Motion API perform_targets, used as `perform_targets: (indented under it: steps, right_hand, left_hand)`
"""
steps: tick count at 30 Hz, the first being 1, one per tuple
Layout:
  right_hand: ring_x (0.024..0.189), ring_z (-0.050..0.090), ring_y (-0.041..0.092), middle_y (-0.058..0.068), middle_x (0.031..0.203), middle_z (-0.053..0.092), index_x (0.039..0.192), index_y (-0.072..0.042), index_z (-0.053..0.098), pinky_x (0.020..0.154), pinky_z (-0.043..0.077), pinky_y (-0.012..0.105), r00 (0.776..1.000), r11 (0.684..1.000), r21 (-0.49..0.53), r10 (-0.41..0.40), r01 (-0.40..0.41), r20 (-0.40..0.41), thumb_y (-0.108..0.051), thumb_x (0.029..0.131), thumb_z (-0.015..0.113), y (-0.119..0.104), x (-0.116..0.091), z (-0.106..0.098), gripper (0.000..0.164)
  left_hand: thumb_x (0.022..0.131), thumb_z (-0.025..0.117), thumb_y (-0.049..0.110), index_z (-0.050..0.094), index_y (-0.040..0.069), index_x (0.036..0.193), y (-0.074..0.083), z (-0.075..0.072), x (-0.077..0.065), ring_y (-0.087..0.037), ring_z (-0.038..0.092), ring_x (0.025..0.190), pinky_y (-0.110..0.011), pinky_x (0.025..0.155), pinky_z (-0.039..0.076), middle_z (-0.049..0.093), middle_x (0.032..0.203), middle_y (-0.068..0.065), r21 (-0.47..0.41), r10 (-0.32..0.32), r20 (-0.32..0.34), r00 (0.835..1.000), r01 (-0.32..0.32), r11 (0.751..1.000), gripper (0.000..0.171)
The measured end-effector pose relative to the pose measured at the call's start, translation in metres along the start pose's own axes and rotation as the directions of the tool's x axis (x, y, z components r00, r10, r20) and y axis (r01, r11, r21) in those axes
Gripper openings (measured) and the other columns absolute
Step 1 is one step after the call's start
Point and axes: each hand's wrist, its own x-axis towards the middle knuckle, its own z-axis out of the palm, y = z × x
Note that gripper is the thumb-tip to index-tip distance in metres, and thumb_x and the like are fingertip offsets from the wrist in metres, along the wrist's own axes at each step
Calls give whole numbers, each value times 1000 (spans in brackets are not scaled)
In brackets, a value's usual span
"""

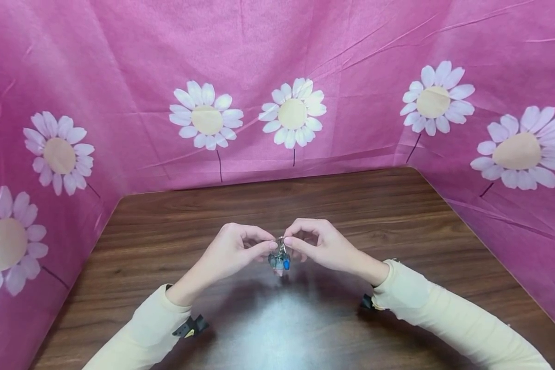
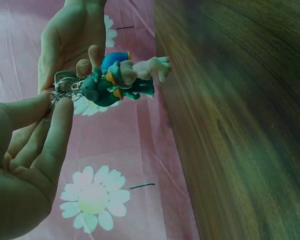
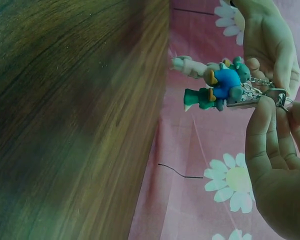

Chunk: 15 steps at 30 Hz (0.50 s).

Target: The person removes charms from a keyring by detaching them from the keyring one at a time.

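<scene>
A bunch of keyrings [image 2: 67,87] with small figurine charms [image 1: 279,262] hangs between the two hands, above the middle of the table. My left hand [image 1: 228,252] pinches the metal rings from the left with thumb and fingers. From the other side my right hand [image 1: 326,244] pinches the same rings, fingertips close to the left ones. The right wrist view shows a blue figurine [image 3: 227,82], a green one [image 3: 194,98] and a pale one [image 3: 190,66] dangling on short chains. Beside them hangs a thin metal piece [image 3: 242,104], its kind unclear. Fingertips partly hide the rings.
A brown wood-grain table [image 1: 176,216] lies beneath the hands, with a bright glare at its near middle. Pink cloth [image 1: 250,46] printed with large white flowers stands round its back and sides. Both forearms wear cream sleeves [image 1: 448,308] with dark wrist straps.
</scene>
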Motion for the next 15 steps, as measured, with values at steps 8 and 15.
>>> perform_targets:
  steps: [8,15]
  right_hand:
    - [63,66,31,14,83,70,102,-11,73,55,59,38,999,998,-35,44,-43,27,-7,99,67,-1,1,-3,7]
    - [60,66,27,9,82,72,101,-11,77,52,59,39,999,996,-83,-5,8,35,-8,96,71,-2,4,-5,8]
  left_hand:
    - [93,76,17,80,9,99,2,2,0,-22,74,72,-32,65,62,77,86,-1,40,78,9,997,-78,996,10]
    - [92,77,17,80,11,98,1,2,0,-13,73,69,-34,63,62,77,84,2,52,66,20,998,-67,996,9]
